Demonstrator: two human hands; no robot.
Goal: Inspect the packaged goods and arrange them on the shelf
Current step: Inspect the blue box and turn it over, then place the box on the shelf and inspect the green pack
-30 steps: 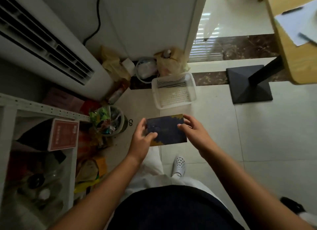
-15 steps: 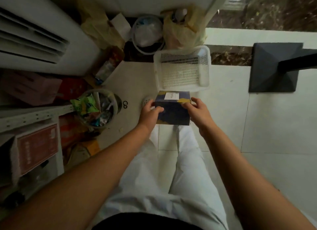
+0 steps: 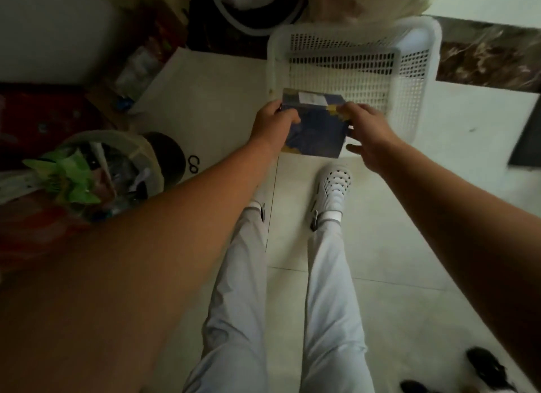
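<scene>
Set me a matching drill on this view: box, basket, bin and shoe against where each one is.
Things:
1. box
2. basket
3. bin
4. shoe

Places:
A. on the floor at the far left, stuffed with wrappers
B. on the tile, just below the box in the picture
C. gripped by the left hand and the right hand
D. white mesh, on the floor beyond the hands

Pairs: 1-C, 2-D, 3-A, 4-B
</scene>
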